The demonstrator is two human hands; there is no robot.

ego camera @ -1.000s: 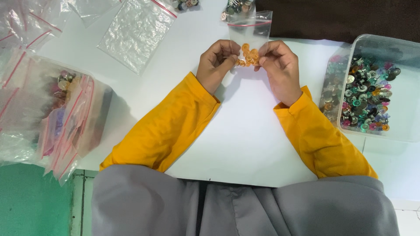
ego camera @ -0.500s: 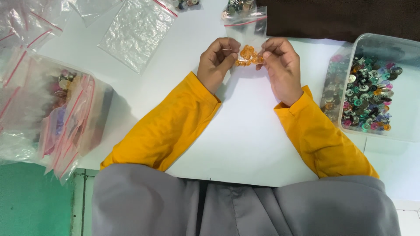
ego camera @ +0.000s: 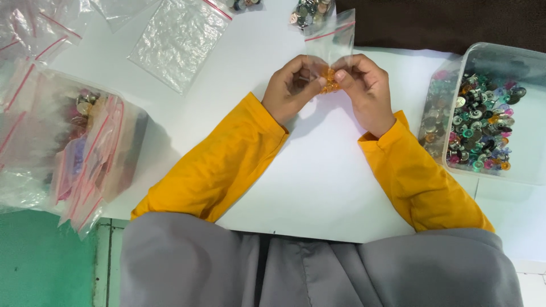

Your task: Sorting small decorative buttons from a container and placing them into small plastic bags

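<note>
My left hand (ego camera: 291, 88) and my right hand (ego camera: 365, 88) meet above the white table (ego camera: 318, 182). Both pinch the bottom of a small clear zip bag (ego camera: 333, 40) with a red strip near its top. The bag stands upright between my fingertips. A cluster of small orange pieces (ego camera: 329, 81) sits in the bag's bottom, partly hidden by my fingers. Yellow sleeves cover both my forearms.
A clear plastic tub (ego camera: 529, 165) of mixed coloured buttons stands at the right. A pile of filled zip bags (ego camera: 74, 148) lies at the left. An empty zip bag (ego camera: 179, 40) lies at the back left, and another bag of buttons (ego camera: 310, 11) at the back.
The orange pieces, earlier held bare between my fingertips, now sit inside the clear zip bag that both hands hold upright. My hands stayed in the same spot.
</note>
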